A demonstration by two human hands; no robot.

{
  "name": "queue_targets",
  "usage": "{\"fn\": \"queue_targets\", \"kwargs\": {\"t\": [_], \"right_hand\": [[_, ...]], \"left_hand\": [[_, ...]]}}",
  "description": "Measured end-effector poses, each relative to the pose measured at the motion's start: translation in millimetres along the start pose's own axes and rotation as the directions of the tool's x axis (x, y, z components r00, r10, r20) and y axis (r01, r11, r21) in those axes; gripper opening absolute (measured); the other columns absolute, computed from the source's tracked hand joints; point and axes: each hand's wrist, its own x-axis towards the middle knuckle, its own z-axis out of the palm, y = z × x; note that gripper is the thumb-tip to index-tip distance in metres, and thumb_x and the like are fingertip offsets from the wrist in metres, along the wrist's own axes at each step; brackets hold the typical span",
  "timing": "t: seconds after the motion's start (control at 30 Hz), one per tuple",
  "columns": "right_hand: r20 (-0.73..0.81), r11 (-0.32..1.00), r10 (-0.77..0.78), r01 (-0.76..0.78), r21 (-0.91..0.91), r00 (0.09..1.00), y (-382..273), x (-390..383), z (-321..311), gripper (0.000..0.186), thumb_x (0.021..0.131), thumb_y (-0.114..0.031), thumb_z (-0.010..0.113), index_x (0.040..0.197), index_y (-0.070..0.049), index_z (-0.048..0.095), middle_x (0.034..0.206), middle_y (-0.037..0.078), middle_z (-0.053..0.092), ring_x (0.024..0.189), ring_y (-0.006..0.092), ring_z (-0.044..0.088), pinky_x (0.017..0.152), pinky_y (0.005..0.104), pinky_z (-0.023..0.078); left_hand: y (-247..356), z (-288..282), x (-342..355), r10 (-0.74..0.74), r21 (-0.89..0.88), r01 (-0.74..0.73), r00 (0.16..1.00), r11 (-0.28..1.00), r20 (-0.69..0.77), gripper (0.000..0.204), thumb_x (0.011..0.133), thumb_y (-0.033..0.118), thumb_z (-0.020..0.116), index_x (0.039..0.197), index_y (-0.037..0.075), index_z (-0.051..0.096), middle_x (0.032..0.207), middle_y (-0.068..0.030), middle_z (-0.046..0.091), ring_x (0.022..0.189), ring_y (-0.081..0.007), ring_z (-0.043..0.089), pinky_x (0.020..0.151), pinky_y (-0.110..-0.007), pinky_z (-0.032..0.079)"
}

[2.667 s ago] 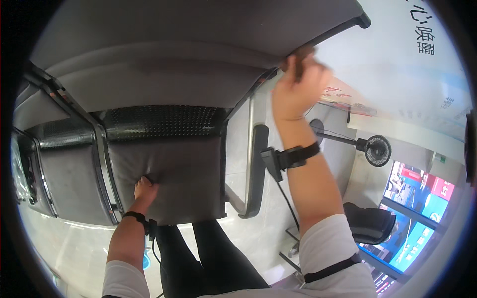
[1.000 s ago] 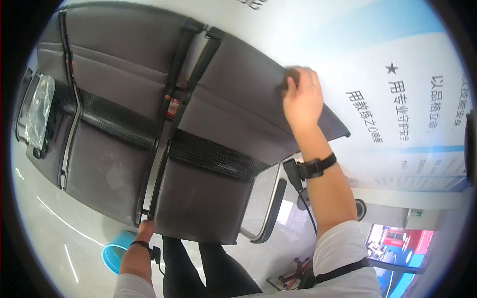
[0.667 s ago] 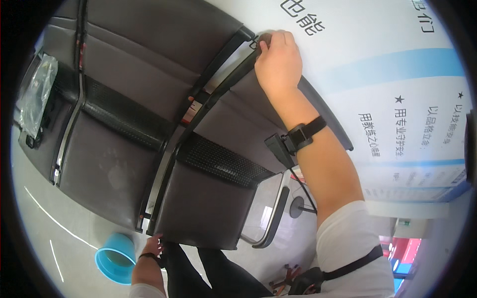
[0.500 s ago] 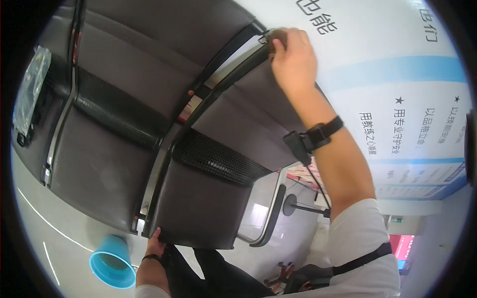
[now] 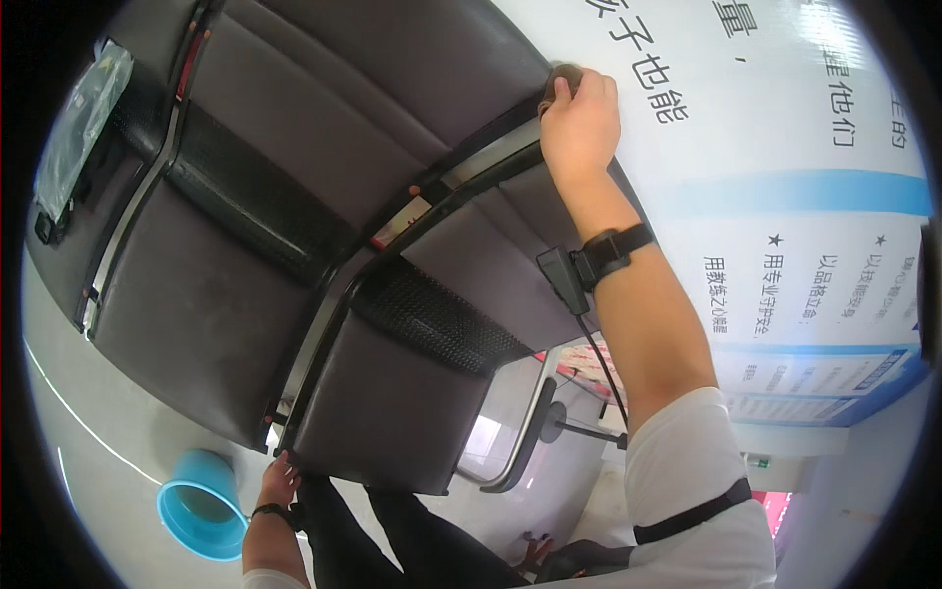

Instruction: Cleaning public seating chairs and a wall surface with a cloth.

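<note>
A row of joined chairs with dark brown padding stands before me. My right hand point(image 5: 581, 123) is closed around a folded brown cloth point(image 5: 562, 80), pressed at the top of the gap between two backrests. Below that arm is the nearest backrest point(image 5: 471, 236), with a black perforated strip point(image 5: 437, 319) between it and the seat point(image 5: 378, 412). At the seat's front left corner, my left hand point(image 5: 280, 479) grips the edge; some of its fingers are hidden. A black strap with a small device point(image 5: 601, 260) circles my right wrist.
A blue bucket point(image 5: 201, 501) stands on the floor at lower left. A clear plastic bag point(image 5: 83, 133) lies on the far left chair. The metal armrest point(image 5: 520, 427) juts out right of the nearest seat. A printed white wall panel point(image 5: 775, 196) rises behind the chairs.
The view has shifted. My right hand has slid the cloth from the nearest backrest's top corner toward the neighbouring backrest. My left hand has moved slightly left to the seat corner.
</note>
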Motion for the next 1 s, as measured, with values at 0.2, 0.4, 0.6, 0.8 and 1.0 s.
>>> {"fn": "queue_targets", "kwargs": {"t": [0.2,0.4,0.6,0.8,1.0], "right_hand": [[0.629,0.807,-0.390,0.579,-0.119,0.673,6,-56,-40,0.014,0.076,-0.003,0.062,0.088,-0.010,0.060,0.094,0.012,0.058,0.085,0.0335,0.059,0.072,0.0436,0.050],[0.883,0.855,-0.256,-0.335,0.397,0.395,-8,-222,-100,0.019,0.089,-0.022,0.071,0.105,-0.013,0.070,0.108,0.009,0.059,0.102,0.0317,0.063,0.085,0.0418,0.052],[0.991,0.102,-0.077,-0.988,0.120,0.112,-50,-356,-101,0.027,0.095,-0.016,0.069,0.120,-0.005,0.066,0.112,0.006,0.065,0.106,0.0163,0.062,0.090,0.0322,0.051],[0.998,-0.430,0.025,-0.900,0.064,0.058,-45,-406,-121,0.033,0.099,-0.017,0.065,0.127,-0.001,0.056,0.113,0.008,0.065,0.106,0.0164,0.062,0.091,0.0306,0.051],[0.940,-0.682,0.330,-0.711,0.170,-0.091,6,-449,-136,0.051,0.091,-0.026,0.078,0.128,-0.002,0.054,0.119,0.009,0.059,0.111,0.0187,0.058,0.093,0.0321,0.049]], "left_hand": [[38,-41,-44,0.061,0.225,-0.028,0.988,0.974,-0.140,0.048,0.100,0.035,0.051,0.143,0.015,0.048,0.142,-0.0106,0.055,0.127,-0.0284,0.056,0.106,-0.049,0.040],[69,-14,-87,0.129,0.113,-0.121,0.989,0.986,-0.070,0.037,0.098,0.027,0.049,0.129,0.008,0.055,0.121,-0.0114,0.066,0.106,-0.0281,0.065,0.092,-0.044,0.048],[88,185,-233,0.324,0.230,-0.462,0.828,0.857,0.458,0.039,0.099,0.023,0.060,0.136,0.014,0.056,0.127,-0.0078,0.064,0.118,-0.0240,0.060,0.099,-0.042,0.046],[86,320,-269,0.278,0.326,-0.681,0.619,0.655,0.734,0.040,0.097,0.013,0.065,0.136,0.009,0.058,0.127,-0.0072,0.064,0.120,-0.0194,0.059,0.102,-0.034,0.046],[36,394,-245,0.299,0.554,-0.795,0.607,0.248,0.736,0.032,0.091,0.011,0.073,0.121,0.003,0.067,0.103,-0.0074,0.070,0.096,-0.0140,0.065,0.087,-0.030,0.052]]}}
